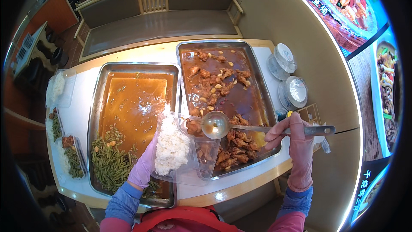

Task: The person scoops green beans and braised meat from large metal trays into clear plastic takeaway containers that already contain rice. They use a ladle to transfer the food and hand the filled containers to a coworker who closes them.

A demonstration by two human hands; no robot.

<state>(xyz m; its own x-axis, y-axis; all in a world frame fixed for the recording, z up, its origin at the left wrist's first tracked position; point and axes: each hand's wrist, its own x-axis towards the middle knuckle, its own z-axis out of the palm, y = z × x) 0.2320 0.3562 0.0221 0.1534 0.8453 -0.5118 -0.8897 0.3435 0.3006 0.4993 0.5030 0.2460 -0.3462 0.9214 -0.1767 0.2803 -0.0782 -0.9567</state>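
Note:
In my gloved left hand [144,165] is a clear plastic takeout container [186,178], tilted, with white rice [172,148] in its long compartment. My gloved right hand [296,135] grips the handle of a metal ladle [216,125]. Its bowl is over the container's far right edge, and a browned chicken piece [193,126] shows beside it; whether the piece lies inside the container I cannot tell. Beneath is a steel tray [212,42] of chicken pieces [238,146] in brown sauce. Left of it, another steel tray [141,65] has cut green beans [109,167] heaped at its near end.
Along the table's left edge stand a rice container [59,87] and filled meal boxes [74,162]. Wrapped tableware sets [296,91] line the right side by the wall [276,9]. A cushioned bench [157,27] is behind the table, and lit food pictures [341,3] hang at right.

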